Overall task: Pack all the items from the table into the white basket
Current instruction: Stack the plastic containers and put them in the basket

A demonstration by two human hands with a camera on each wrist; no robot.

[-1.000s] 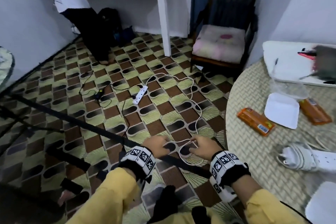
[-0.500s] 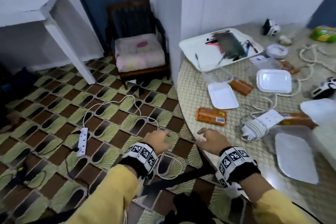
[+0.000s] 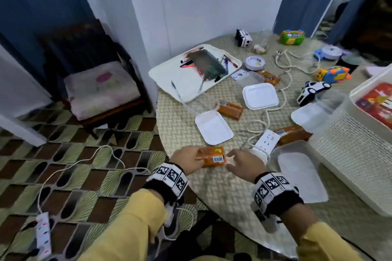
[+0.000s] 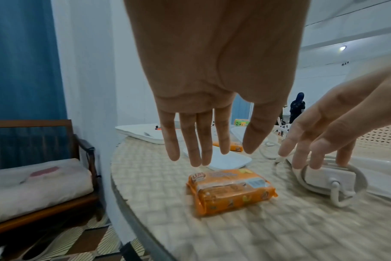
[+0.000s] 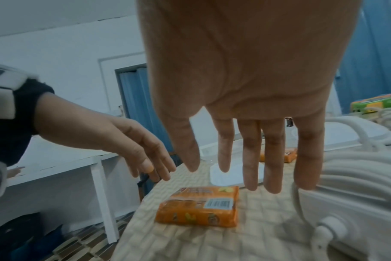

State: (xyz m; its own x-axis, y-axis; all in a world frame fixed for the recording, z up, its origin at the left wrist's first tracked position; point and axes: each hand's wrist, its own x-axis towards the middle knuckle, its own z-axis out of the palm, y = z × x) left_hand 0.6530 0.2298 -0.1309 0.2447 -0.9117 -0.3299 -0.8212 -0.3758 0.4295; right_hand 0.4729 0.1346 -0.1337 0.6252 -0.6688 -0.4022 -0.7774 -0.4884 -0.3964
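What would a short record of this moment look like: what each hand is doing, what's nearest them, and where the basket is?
left hand: open, fingers straight, above the orange packet, not touching it
right hand: open, over the table beside the packet, holding nothing
nearest item: orange packet, lying flat near the table's edge
also close: white power strip with coiled cord
white basket: at the table's right side

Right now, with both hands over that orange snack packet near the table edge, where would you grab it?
Probably across its two long sides, from above. The orange snack packet lies flat on the woven table, a low block. The left hand hovers open over it, not touching, the right hand beside it.
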